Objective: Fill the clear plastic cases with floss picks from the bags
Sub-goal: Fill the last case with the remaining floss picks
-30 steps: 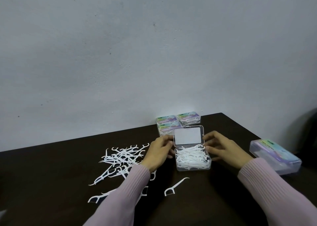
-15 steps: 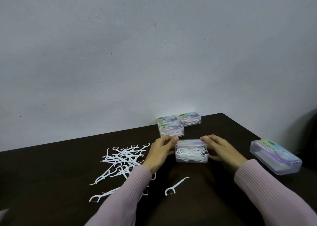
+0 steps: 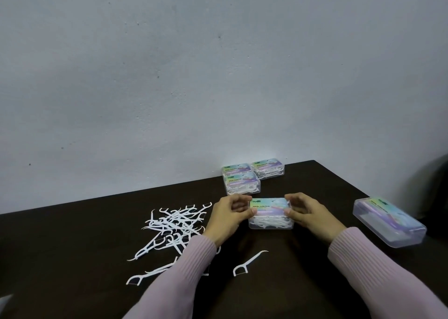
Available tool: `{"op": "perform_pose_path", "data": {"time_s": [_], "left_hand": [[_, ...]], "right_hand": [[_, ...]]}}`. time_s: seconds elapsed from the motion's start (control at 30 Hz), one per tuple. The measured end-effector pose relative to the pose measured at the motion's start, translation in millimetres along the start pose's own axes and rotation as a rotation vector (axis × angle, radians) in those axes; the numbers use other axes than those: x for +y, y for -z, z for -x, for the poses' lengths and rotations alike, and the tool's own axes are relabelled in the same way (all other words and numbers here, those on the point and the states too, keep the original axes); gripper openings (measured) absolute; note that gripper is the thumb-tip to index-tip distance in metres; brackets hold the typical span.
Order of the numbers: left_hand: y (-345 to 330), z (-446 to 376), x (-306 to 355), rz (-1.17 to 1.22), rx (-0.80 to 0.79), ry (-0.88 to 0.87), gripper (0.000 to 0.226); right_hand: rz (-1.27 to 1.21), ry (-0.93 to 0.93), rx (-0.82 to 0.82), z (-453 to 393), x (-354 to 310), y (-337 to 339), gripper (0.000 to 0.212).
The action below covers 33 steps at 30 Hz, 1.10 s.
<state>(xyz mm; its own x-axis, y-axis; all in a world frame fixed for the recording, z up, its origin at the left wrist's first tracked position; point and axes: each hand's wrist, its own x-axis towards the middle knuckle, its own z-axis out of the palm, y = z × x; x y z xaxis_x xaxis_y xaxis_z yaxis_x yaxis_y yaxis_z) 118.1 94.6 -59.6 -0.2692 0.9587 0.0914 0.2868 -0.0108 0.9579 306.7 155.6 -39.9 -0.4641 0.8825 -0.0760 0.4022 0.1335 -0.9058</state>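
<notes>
A clear plastic case (image 3: 270, 213) full of white floss picks sits mid-table with its labelled lid down. My left hand (image 3: 228, 218) grips its left end, thumb and fingers curled round the lid's edge. My right hand (image 3: 309, 215) grips the right end the same way. A loose heap of white floss picks (image 3: 174, 224) lies left of my left hand. One single pick (image 3: 247, 263) lies in front of the case.
Three filled, closed cases (image 3: 242, 183) stand grouped at the back by the wall. Another closed clear case (image 3: 390, 221) lies at the right near the table's edge. The table (image 3: 72, 258) is dark brown. A grey wall rises behind it.
The case's lid stood upright a second ago; it has swung down and now lies flat on the case. Both hands moved in onto the lid's ends.
</notes>
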Motion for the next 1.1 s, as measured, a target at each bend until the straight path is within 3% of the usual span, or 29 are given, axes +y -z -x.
{"op": "perform_pose_path", "data": {"time_s": [0.33, 0.5, 0.6, 0.73, 0.83, 0.9, 1.1], "left_hand": [[-4, 3, 2, -0.070, 0.023, -0.029, 0.039], [-15, 4, 8, -0.043, 0.013, 0.002, 0.046], [-20, -3, 17, -0.066, -0.005, -0.026, 0.052], [-29, -19, 30, -0.308, -0.043, -0.099, 0.054], [-32, -33, 33, -0.651, -0.104, -0.187, 0.061], [-30, -42, 30, -0.863, -0.057, -0.231, 0.064], [-22, -55, 16, -0.976, 0.074, -0.196, 0.048]], "right_hand": [[0.121, 0.028, 0.050, 3, -1, -7, 0.043], [0.129, 0.014, 0.083, 2, -3, -11, 0.058], [0.135, 0.063, 0.070, -2, -9, -7, 0.080], [0.224, 0.137, 0.180, -17, -10, 6, 0.081], [0.215, 0.151, 0.227, -35, -6, 17, 0.081], [0.197, 0.135, 0.261, -48, -4, 22, 0.078], [0.257, 0.062, 0.228, -82, -1, 23, 0.076]]}}
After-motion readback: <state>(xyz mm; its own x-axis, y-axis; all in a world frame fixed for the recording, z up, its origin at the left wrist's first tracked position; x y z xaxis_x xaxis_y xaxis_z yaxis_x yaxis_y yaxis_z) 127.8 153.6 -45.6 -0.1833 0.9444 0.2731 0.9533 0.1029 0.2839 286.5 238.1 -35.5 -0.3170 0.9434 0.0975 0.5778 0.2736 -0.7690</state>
